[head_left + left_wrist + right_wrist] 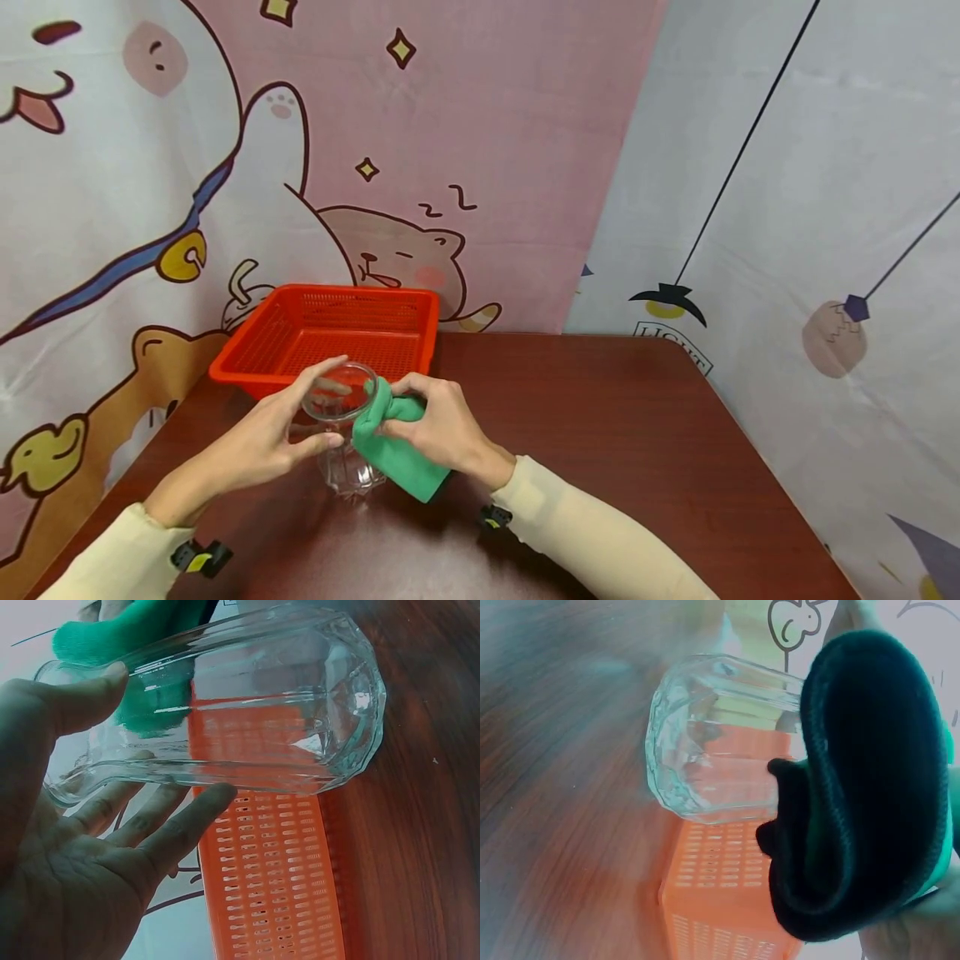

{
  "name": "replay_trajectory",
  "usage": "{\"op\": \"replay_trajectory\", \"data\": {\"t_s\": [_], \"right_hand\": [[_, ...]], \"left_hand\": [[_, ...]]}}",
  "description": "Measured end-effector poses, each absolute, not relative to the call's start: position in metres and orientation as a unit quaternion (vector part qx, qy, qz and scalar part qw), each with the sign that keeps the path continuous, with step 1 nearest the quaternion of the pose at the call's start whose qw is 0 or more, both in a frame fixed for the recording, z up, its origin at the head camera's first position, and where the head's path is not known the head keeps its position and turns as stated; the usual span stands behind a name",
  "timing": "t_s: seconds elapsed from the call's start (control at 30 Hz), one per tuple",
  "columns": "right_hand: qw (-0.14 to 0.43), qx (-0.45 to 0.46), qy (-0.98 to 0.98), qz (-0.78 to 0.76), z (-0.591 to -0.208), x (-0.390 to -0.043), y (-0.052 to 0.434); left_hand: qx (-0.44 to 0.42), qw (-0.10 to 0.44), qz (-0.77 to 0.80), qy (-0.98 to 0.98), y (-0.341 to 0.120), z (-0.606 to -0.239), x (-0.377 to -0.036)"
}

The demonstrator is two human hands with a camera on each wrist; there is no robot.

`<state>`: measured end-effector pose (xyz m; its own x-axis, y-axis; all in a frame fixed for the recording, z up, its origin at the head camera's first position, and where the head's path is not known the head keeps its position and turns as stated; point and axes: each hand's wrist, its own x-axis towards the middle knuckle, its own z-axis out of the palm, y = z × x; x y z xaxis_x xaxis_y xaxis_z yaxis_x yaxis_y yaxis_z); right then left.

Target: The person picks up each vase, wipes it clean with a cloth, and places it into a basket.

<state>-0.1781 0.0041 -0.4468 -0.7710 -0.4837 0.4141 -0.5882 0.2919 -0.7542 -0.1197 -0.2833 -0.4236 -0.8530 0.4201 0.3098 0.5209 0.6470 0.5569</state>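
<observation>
A clear faceted glass jar [351, 471] with a round open mouth is held up above the table, its base toward the wood. My left hand [258, 437] grips it near the mouth, thumb on the near side and fingers on the far side. In the left wrist view the thumb touches the glass [262, 690]. My right hand [450, 425] pinches a folded green cloth [408, 467] against the right side of the jar's rim; part of the cloth hangs down. The cloth [877, 750] covers the jar's mouth end in the right wrist view.
A red-orange perforated plastic basket [258, 329] stands behind the jar at the back left of the dark brown wooden table [600, 450]. Cartoon-printed fabric [510, 167] hangs behind the table and along its sides.
</observation>
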Motion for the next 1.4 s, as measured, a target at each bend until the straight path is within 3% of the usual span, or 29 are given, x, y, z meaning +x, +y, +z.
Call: {"op": "replay_trajectory", "data": {"t_s": [0.4,1.4], "right_hand": [[0.073,0.328,-0.753,0.565,-0.4418,-0.1799,0.0087],[0.071,0.342,-0.761,0.547,-0.4428,-0.1805,0.0065]], "left_hand": [[-0.245,0.064,-0.323,-0.912,-0.2850,-0.4243,-0.1217],[-0.244,0.057,-0.329,-0.910,-0.2828,-0.4224,-0.1193]]}}
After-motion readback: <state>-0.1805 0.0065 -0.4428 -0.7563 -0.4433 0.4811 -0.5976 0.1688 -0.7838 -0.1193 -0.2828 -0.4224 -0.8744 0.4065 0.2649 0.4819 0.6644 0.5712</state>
